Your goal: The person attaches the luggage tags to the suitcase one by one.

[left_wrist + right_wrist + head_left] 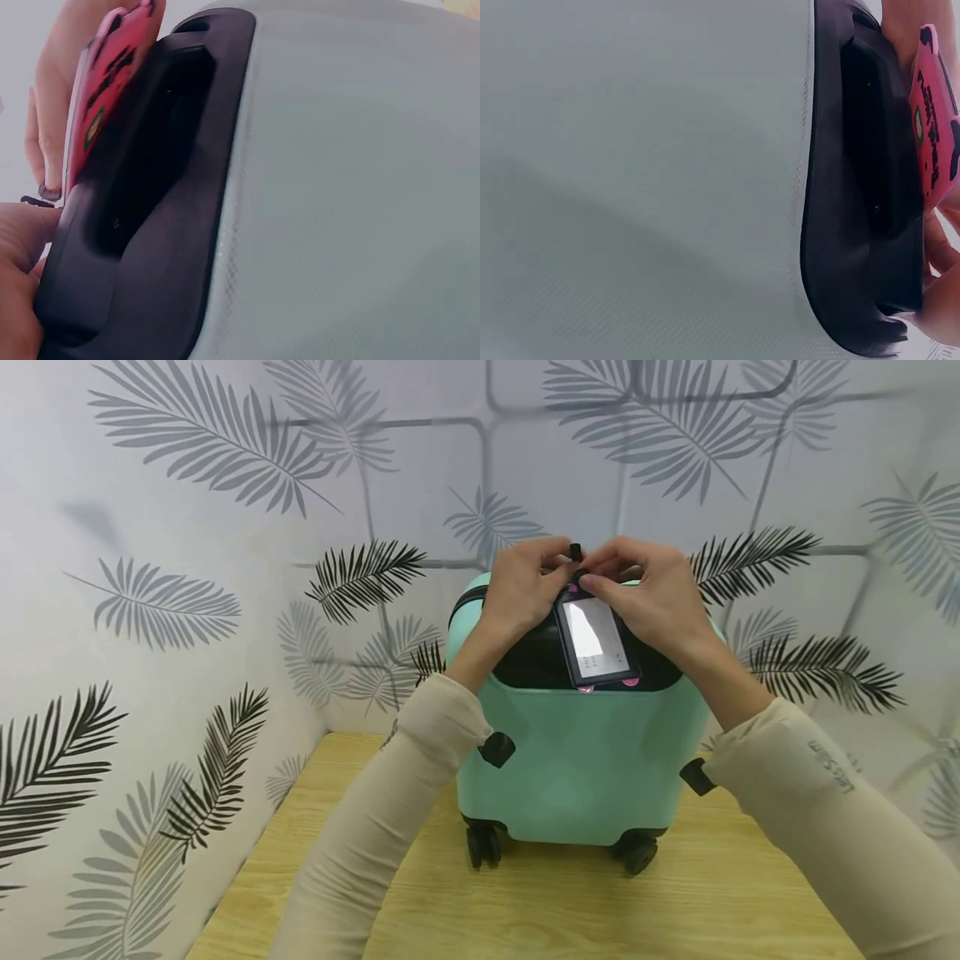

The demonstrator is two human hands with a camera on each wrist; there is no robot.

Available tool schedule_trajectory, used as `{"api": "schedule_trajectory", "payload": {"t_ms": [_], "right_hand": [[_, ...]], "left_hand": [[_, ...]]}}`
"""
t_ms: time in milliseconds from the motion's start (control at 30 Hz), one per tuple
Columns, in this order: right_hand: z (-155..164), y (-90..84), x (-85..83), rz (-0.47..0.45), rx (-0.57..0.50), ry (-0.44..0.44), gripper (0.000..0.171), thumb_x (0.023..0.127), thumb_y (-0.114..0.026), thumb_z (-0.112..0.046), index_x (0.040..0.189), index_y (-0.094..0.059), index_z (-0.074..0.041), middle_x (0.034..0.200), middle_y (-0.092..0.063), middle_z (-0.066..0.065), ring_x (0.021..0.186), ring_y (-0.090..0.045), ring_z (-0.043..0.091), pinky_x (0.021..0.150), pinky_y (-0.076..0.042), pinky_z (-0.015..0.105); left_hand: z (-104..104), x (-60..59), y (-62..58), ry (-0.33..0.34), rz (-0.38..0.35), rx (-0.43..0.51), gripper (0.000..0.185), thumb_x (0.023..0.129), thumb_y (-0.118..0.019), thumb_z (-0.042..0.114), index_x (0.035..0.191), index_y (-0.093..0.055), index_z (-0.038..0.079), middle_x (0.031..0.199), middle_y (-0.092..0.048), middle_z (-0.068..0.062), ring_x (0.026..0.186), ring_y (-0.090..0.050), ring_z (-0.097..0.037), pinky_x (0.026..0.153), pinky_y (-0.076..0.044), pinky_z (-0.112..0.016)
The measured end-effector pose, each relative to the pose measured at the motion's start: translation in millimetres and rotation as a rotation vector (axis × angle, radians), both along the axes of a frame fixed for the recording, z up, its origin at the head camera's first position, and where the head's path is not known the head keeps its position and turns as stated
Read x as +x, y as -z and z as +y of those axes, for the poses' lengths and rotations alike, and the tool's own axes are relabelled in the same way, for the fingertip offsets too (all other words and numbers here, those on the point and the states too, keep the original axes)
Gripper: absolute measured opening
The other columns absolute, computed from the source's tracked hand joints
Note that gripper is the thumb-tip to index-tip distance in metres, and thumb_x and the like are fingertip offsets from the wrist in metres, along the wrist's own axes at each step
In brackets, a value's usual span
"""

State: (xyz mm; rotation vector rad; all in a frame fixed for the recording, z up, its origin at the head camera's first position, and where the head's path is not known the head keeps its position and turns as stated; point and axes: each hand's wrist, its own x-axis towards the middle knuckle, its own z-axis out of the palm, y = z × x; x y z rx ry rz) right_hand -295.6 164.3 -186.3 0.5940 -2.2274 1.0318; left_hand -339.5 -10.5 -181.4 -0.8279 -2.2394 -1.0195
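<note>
A mint-green suitcase [577, 760] stands upright on its wheels, with a black handle section on its top edge. Against that section hangs a luggage tag [611, 670], its clear window facing up in the head view. Pink backing with black lettering shows on the tag [112, 90] in the left wrist view. My left hand [527, 583] and right hand [651, 592] meet just above the tag, fingertips pinching its short black strap [576, 552] from both sides. The fingers hide most of the strap. In the right wrist view the tag [932, 120] lies beside the handle recess [870, 142].
Beneath the suitcase is a wood-grain tabletop [465, 910]. A wall [420, 485] with a feather pattern rises close behind and along the left. Black wheels [483, 845] carry the suitcase at its lower corners.
</note>
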Motion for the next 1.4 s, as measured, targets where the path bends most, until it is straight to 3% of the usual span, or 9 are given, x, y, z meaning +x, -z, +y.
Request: {"api": "schedule_trajectory", "payload": {"t_ms": [167, 400, 633, 867, 1067, 1200, 1400], "right_hand": [[0.0, 3.9, -2.7, 0.031, -0.07, -0.02, 0.012, 0.095, -0.076, -0.014, 0.106, -0.078, -0.009, 0.096, -0.076, 0.005, 0.088, -0.067, 0.004, 0.075, -0.049, 0.021], [2.4, 4.8, -4.6, 0.075, -0.139, -0.048, 0.011, 0.093, -0.077, -0.011, 0.103, -0.078, -0.006, 0.086, -0.071, -0.005, 0.084, -0.066, 0.008, 0.082, -0.048, 0.022], [2.6, 4.3, -5.8, 0.084, -0.143, -0.075, 0.011, 0.094, -0.076, -0.01, 0.104, -0.077, -0.006, 0.088, -0.069, -0.006, 0.086, -0.065, 0.01, 0.083, -0.049, 0.022], [4.7, 5.5, -4.9, 0.051, -0.151, -0.063, 0.012, 0.097, -0.073, -0.013, 0.107, -0.077, -0.008, 0.096, -0.07, -0.005, 0.092, -0.064, 0.009, 0.085, -0.048, 0.024], [5.5, 4.5, -6.0, 0.051, -0.175, -0.079, 0.013, 0.098, -0.072, -0.015, 0.108, -0.077, -0.007, 0.093, -0.072, -0.005, 0.088, -0.065, 0.01, 0.082, -0.047, 0.024], [5.8, 3.3, -6.7, 0.057, -0.175, -0.081, 0.015, 0.099, -0.072, -0.017, 0.108, -0.078, -0.007, 0.089, -0.072, -0.011, 0.083, -0.065, 0.01, 0.08, -0.047, 0.022], [5.4, 3.3, -6.5, 0.013, -0.195, -0.077, 0.017, 0.099, -0.072, -0.02, 0.108, -0.077, -0.008, 0.088, -0.072, -0.008, 0.084, -0.065, 0.013, 0.076, -0.047, 0.024]], "left_hand": [[1.9, 1.5, 4.0, -0.032, 0.022, 0.008, 0.022, 0.101, -0.068, 0.012, 0.119, -0.081, 0.016, 0.105, -0.08, -0.001, 0.092, -0.072, -0.013, 0.074, -0.049, -0.023], [3.5, 2.1, 2.8, -0.039, -0.03, 0.029, 0.024, 0.103, -0.066, 0.012, 0.121, -0.08, 0.02, 0.113, -0.079, -0.003, 0.075, -0.059, -0.011, 0.062, -0.04, -0.02], [4.8, 3.8, -0.2, -0.075, -0.094, 0.039, 0.028, 0.102, -0.063, 0.009, 0.122, -0.08, 0.02, 0.115, -0.078, -0.001, 0.084, -0.063, -0.009, 0.065, -0.042, -0.019], [7.2, 5.0, 0.8, -0.083, -0.09, 0.02, 0.029, 0.102, -0.062, 0.005, 0.12, -0.08, 0.017, 0.116, -0.078, -0.002, 0.103, -0.069, -0.01, 0.078, -0.051, -0.021], [7.9, 5.3, -0.7, -0.102, -0.072, -0.037, 0.031, 0.101, -0.061, 0.006, 0.123, -0.079, 0.019, 0.12, -0.077, -0.001, 0.106, -0.068, -0.009, 0.079, -0.05, -0.021], [7.5, 4.3, -0.8, -0.095, -0.057, -0.036, 0.03, 0.1, -0.065, 0.007, 0.122, -0.079, 0.021, 0.118, -0.077, -0.001, 0.106, -0.069, -0.009, 0.078, -0.051, -0.023], [7.6, 4.9, 0.3, -0.093, -0.077, -0.036, 0.027, 0.1, -0.067, 0.01, 0.122, -0.079, 0.022, 0.118, -0.077, 0.0, 0.111, -0.069, -0.009, 0.082, -0.051, -0.022]]}}
